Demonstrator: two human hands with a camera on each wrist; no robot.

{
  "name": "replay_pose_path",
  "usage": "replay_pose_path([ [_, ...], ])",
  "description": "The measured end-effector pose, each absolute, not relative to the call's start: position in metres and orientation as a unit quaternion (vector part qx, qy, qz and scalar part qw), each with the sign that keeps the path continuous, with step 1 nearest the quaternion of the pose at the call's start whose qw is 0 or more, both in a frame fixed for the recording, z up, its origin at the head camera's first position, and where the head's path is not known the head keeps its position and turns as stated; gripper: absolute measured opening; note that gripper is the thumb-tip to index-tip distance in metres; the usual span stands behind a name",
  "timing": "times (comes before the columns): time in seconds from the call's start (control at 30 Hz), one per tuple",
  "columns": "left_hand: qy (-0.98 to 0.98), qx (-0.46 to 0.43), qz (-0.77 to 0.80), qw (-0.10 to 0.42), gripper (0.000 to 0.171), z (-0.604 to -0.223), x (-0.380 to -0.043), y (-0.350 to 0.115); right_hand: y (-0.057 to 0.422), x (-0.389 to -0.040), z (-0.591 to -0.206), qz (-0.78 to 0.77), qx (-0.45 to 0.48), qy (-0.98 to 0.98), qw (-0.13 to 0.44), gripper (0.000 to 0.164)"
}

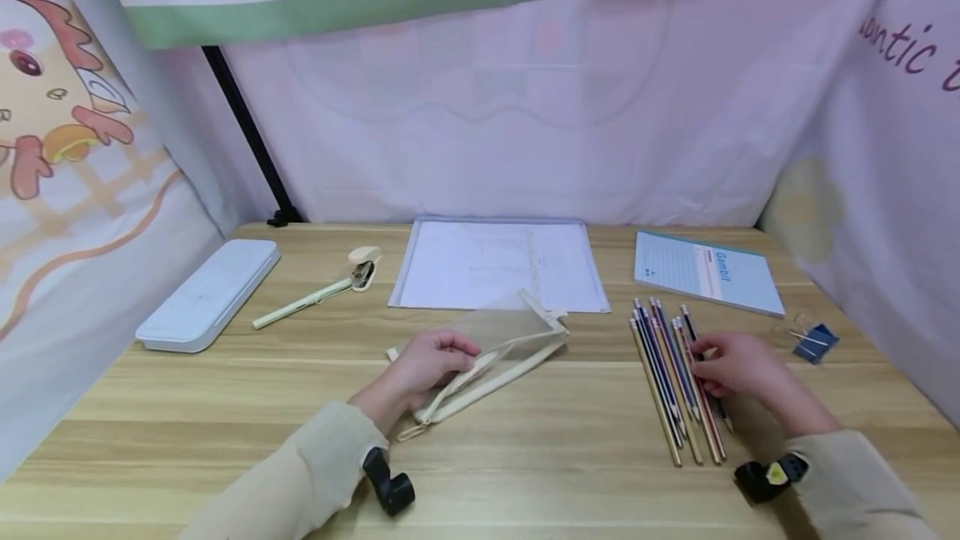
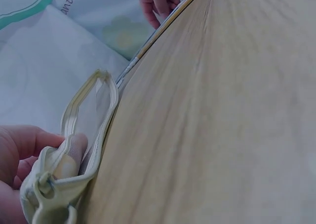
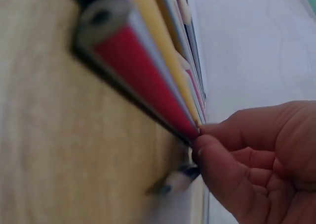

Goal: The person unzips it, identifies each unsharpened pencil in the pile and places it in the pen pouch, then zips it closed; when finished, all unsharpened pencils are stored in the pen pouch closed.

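Note:
My left hand (image 1: 427,367) grips the edge of a cream mesh zipper pouch (image 1: 504,325). In the left wrist view the pouch's zip (image 2: 109,108) is undone and its mouth gapes, with a fingertip showing inside through the mesh. At the right, my right hand (image 1: 738,369) reaches into a loose bundle of pencils (image 1: 662,373) lying side by side on the table. Its thumb and forefinger pinch a red pencil (image 3: 148,80) in the right wrist view. A dark pencil with a sharpened tip (image 3: 178,179) lies beneath those fingers.
A white pencil case (image 1: 210,294) stands at the left, near a pale green pen (image 1: 300,304) and a stapler (image 1: 364,267). Behind the pouch lies a folder of papers (image 1: 498,263). A blue notebook (image 1: 705,273) and a blue binder clip (image 1: 814,343) are at the right.

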State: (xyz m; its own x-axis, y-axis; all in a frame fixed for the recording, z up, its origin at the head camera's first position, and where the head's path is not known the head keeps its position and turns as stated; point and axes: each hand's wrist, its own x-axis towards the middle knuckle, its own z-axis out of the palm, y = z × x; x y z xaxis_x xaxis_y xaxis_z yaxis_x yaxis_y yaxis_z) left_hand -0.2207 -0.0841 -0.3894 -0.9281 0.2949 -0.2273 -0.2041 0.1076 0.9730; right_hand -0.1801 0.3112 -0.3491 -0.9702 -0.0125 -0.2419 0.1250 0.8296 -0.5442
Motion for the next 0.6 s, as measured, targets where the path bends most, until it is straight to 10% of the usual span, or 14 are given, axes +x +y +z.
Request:
replay_pose_path([
  [0.6,0.678,-0.021,0.719,0.148,0.020,-0.386,-0.211,-0.072,0.302,-0.184,-0.343,-0.361,0.048,0.924,0.121,0.059],
])
